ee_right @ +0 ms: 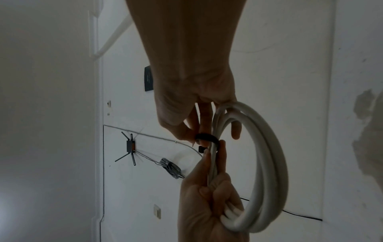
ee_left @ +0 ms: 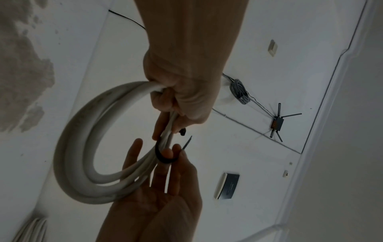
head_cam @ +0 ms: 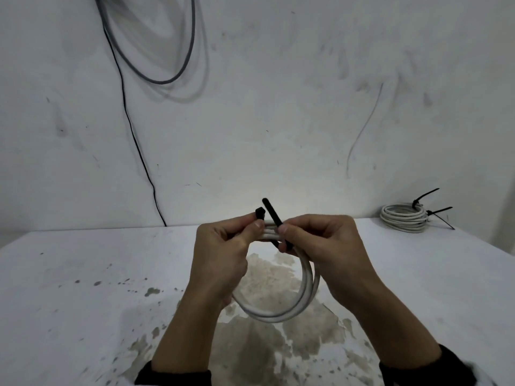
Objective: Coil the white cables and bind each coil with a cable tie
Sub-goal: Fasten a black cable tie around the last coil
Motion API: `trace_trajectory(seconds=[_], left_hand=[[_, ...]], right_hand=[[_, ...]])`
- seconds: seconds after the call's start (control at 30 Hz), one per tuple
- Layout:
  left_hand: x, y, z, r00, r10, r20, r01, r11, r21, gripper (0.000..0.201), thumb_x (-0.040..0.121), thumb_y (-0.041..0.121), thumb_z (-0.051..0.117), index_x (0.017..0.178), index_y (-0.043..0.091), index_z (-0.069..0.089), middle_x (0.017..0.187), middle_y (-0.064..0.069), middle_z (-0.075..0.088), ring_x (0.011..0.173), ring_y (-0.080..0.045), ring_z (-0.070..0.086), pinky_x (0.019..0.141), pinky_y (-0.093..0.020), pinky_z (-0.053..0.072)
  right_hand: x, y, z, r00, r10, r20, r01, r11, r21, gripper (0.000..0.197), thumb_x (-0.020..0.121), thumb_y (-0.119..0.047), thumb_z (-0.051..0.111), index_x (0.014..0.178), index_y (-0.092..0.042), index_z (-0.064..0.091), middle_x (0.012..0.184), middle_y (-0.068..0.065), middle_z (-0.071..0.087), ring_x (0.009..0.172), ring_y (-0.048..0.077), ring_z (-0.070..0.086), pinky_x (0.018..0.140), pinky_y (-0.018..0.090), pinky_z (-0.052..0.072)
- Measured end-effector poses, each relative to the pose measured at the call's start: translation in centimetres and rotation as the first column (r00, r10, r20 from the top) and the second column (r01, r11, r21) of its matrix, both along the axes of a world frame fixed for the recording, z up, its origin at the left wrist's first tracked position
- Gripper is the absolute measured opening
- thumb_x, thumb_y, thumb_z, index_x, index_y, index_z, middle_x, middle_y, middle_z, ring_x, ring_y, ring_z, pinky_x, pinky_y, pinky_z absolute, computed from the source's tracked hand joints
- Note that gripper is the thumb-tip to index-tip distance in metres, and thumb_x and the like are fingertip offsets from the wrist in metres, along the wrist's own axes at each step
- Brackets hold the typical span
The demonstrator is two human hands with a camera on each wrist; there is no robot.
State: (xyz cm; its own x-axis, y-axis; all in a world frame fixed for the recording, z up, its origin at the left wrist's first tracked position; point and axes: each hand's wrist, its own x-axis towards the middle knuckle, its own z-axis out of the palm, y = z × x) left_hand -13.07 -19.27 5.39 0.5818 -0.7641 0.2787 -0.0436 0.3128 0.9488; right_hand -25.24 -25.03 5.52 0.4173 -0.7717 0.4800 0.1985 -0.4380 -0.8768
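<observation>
I hold a white cable coil [head_cam: 278, 316] in the air over the stained white table [head_cam: 83, 302]. My left hand [head_cam: 223, 246] grips the coil's top and pinches the head end of a black cable tie [head_cam: 260, 212] between thumb and forefinger. My right hand [head_cam: 320, 240] pinches the tie's tail [head_cam: 271, 214], which sticks up. In the left wrist view the tie [ee_left: 163, 159] loops under the coil's strands [ee_left: 68, 147], between the left hand [ee_left: 186, 91] and the right hand [ee_left: 161, 196]. The right wrist view shows the tie [ee_right: 207, 136] curving over the coil [ee_right: 269, 147]. The two tie ends stand apart.
A bound white coil [head_cam: 404, 218] with black ties sticking out lies at the table's back right corner. The table's far edge meets a wall, where a grey cable loop [head_cam: 167, 79] and a thin black wire [head_cam: 133, 135] hang. A router [ee_left: 277, 122] is mounted higher up.
</observation>
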Motion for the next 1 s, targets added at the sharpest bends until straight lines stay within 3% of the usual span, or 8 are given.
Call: trace_trajectory(seconds=[0.07, 0.1, 0.13, 0.7, 0.83, 0.9, 0.93, 1.0], left_hand=[[-0.1, 0.0, 0.0, 1.0, 0.01, 0.014, -0.01, 1.0, 0.003, 0.015, 0.085, 0.002, 0.061, 0.092, 0.008, 0.073, 0.037, 0.01, 0.055, 0.034, -0.013, 0.053, 0.085, -0.061, 0.039], [0.0, -0.1, -0.1, 1.0, 0.013, 0.023, -0.014, 1.0, 0.004, 0.015, 0.085, 0.002, 0.061, 0.09, 0.01, 0.073, 0.035, 0.012, 0.051, 0.026, -0.006, 0.042, 0.087, -0.061, 0.014], [0.1, -0.3, -0.3, 1.0, 0.01, 0.024, -0.01, 1.0, 0.004, 0.016, 0.085, 0.003, 0.062, 0.088, 0.013, 0.073, 0.034, 0.012, 0.049, 0.025, -0.002, 0.032, 0.034, -0.017, 0.017], [0.4, -0.2, -0.8, 0.994, -0.028, 0.105, 0.029, 1.0, -0.002, 0.016, 0.086, 0.006, 0.061, 0.092, 0.012, 0.075, 0.033, 0.005, 0.052, 0.027, -0.004, 0.03, 0.036, -0.012, 0.03], [-0.5, 0.3, -0.1, 0.986, -0.058, 0.159, 0.06, 0.998, -0.011, 0.018, 0.087, 0.005, 0.058, 0.101, 0.007, 0.071, 0.077, 0.011, 0.051, 0.072, -0.017, 0.05, 0.085, -0.061, 0.037], [-0.2, -0.1, -0.6, 0.99, -0.049, 0.129, 0.052, 0.999, -0.015, 0.018, 0.087, 0.004, 0.059, 0.099, 0.008, 0.073, 0.078, 0.001, 0.052, 0.031, -0.022, 0.042, 0.058, -0.027, 0.038], [0.0, -0.3, -0.9, 0.995, -0.045, 0.094, 0.048, 0.999, -0.022, 0.018, 0.087, 0.004, 0.06, 0.094, 0.01, 0.075, 0.039, -0.006, 0.058, 0.029, -0.009, 0.02, 0.042, -0.024, 0.038], [0.4, -0.6, -1.2, 0.998, -0.064, 0.017, 0.065, 0.997, -0.029, 0.019, 0.086, 0.004, 0.061, 0.086, 0.015, 0.077, 0.052, -0.003, 0.038, 0.035, -0.007, 0.015, 0.036, -0.014, 0.019]], right_hand=[[-0.1, 0.0, 0.1, 0.999, -0.005, -0.043, 0.006, 1.0, 0.026, 0.022, 0.076, 0.0, 0.066, 0.058, -0.011, 0.073, 0.053, 0.006, 0.066, 0.058, 0.014, 0.063, 0.067, 0.026, 0.049], [-0.2, 0.0, 0.1, 0.997, -0.015, -0.07, 0.017, 0.999, 0.039, 0.023, 0.074, 0.0, 0.065, 0.054, -0.01, 0.071, 0.051, 0.006, 0.065, 0.057, 0.013, 0.061, 0.068, 0.028, 0.047], [-0.1, 0.0, 0.1, 0.996, -0.026, -0.088, 0.031, 0.998, 0.058, 0.023, 0.073, 0.001, 0.065, 0.052, -0.008, 0.069, 0.05, 0.007, 0.063, 0.056, 0.013, 0.06, 0.069, 0.029, 0.045], [-0.1, 0.2, 0.5, 0.989, -0.037, -0.146, 0.057, 0.989, 0.134, 0.015, 0.069, 0.003, 0.063, 0.054, 0.004, 0.065, 0.049, 0.012, 0.058, 0.05, 0.014, 0.057, 0.063, 0.021, 0.043], [-0.1, 0.1, 0.5, 0.992, -0.048, -0.12, 0.066, 0.986, 0.152, 0.014, 0.06, -0.005, 0.063, 0.051, 0.005, 0.062, 0.051, 0.016, 0.055, 0.049, 0.017, 0.054, 0.063, 0.026, 0.043], [-0.1, 0.1, 0.5, 0.992, -0.058, -0.108, 0.075, 0.985, 0.155, 0.014, 0.059, -0.005, 0.062, 0.049, 0.005, 0.061, 0.053, 0.019, 0.054, 0.049, 0.018, 0.053, 0.062, 0.028, 0.044], [-0.1, 0.1, 0.5, 0.993, -0.061, -0.103, 0.077, 0.985, 0.155, 0.014, 0.06, -0.003, 0.062, 0.048, 0.004, 0.061, 0.053, 0.02, 0.053, 0.048, 0.018, 0.053, 0.061, 0.028, 0.043], [-0.1, 0.1, 0.5, 0.994, -0.061, -0.095, 0.075, 0.985, 0.153, 0.014, 0.06, -0.002, 0.062, 0.047, 0.002, 0.061, 0.053, 0.021, 0.053, 0.048, 0.019, 0.052, 0.06, 0.028, 0.043]])
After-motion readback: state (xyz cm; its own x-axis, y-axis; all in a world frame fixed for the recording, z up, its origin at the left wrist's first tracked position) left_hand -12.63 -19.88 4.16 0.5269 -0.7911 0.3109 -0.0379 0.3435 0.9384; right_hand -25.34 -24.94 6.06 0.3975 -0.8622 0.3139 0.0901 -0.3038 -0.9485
